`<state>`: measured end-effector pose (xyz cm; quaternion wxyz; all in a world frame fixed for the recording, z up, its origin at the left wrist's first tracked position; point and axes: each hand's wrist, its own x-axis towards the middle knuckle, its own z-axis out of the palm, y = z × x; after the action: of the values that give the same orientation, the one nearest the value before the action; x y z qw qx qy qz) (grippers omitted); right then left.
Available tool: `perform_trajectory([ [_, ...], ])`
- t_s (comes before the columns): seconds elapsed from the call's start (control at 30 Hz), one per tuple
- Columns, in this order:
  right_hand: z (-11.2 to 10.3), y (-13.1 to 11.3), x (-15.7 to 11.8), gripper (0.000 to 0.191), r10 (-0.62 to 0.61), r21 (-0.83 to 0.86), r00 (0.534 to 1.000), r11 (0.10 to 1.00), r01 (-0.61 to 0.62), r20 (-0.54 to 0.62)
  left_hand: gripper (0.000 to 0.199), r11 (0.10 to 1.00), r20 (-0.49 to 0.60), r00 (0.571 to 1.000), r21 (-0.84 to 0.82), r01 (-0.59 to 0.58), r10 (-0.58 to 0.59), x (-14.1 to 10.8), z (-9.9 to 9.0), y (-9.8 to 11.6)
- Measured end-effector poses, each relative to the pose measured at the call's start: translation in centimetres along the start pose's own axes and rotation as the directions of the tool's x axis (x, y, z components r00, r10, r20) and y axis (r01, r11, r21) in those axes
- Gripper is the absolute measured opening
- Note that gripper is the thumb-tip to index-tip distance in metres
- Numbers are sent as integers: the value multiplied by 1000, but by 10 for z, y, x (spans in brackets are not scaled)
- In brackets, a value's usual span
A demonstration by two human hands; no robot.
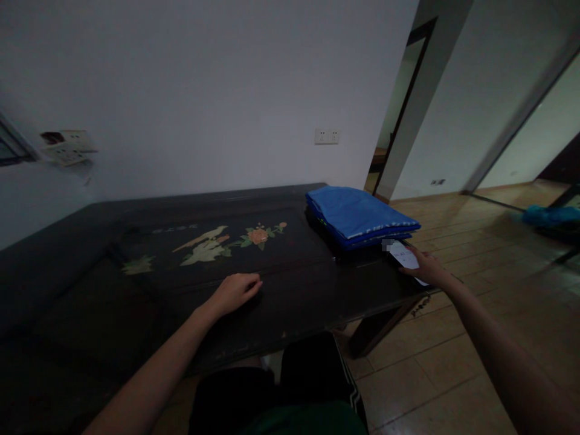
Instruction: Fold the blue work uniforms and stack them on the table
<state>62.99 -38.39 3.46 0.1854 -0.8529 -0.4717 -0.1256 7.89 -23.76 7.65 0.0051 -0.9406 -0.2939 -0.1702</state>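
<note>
My left hand [236, 292] rests on the dark table [290, 290] near its front edge, its fingers curled together; whether anything is inside them is hidden. At the table's right end, my right hand [423, 267] has its thumb and fingers on the two sides of a phone [405, 256] with a pale lit screen. The phone lies just in front of a folded stack of blue cloth [360, 211], which sits at the back right corner of the table.
A bird and flower picture [203, 248] decorates the tabletop. Behind it is a wall with sockets [327, 136]. More sockets [67, 148] are at the far left. Tiled floor [453, 338] and a doorway lie to the right. My legs are under the front edge.
</note>
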Motion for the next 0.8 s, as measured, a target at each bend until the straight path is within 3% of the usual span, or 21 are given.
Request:
perform_trajectory([
  [0.27,-1,0,-3,85,-31,-43,999,999,30,-18,29,1000,2,1000,-3,10,-10,0,-1,1],
  [0.4,-17,-25,-15,78,-46,-88,988,996,33,-150,31,1000,-4,1000,12,1,-1,0,1,-1],
  [0.47,-26,-50,-19,66,-89,-34,968,996,84,-234,31,1000,-2,1000,16,-3,3,1,2,-2],
  [0.57,-33,-107,-24,38,-234,150,930,947,284,-282,30,1000,-1,1000,9,-6,6,1,3,-3],
  [0.7,-31,-189,-32,21,-414,315,899,842,438,-143,30,1000,4,1000,16,0,0,-1,1,-2],
  [0.8,-27,-220,-35,21,-453,317,887,831,457,-89,30,1000,4,1000,22,6,-6,-1,-2,1],
])
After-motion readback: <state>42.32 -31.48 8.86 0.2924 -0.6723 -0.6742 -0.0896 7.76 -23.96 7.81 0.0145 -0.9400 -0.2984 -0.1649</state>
